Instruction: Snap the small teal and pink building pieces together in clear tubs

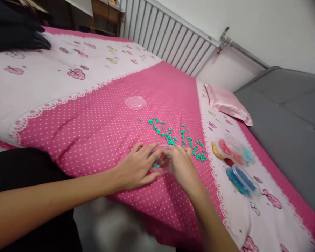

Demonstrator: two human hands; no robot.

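A clear plastic container [162,170] sits on the pink dotted bedspread [99,129], with several small green pieces [156,165] inside. My left hand [138,166] grips its left side, fingers over the rim. Fingers curled downward, my right hand [182,167] is at the container's right side and partly covers its opening; whether a piece is between the fingertips is hidden. Many more green pieces [170,139] lie scattered just beyond the container and to its right. Farther back, a clear plastic lid [135,102] lies flat.
On the right lie tubs with blue [243,180] and red contents [231,148], beside a yellow lump [217,150]. A pink pillow [228,105] leans near the grey headboard [286,112]. Metal bars [170,35] line the far side. A black glove-like item [18,33] lies far left.
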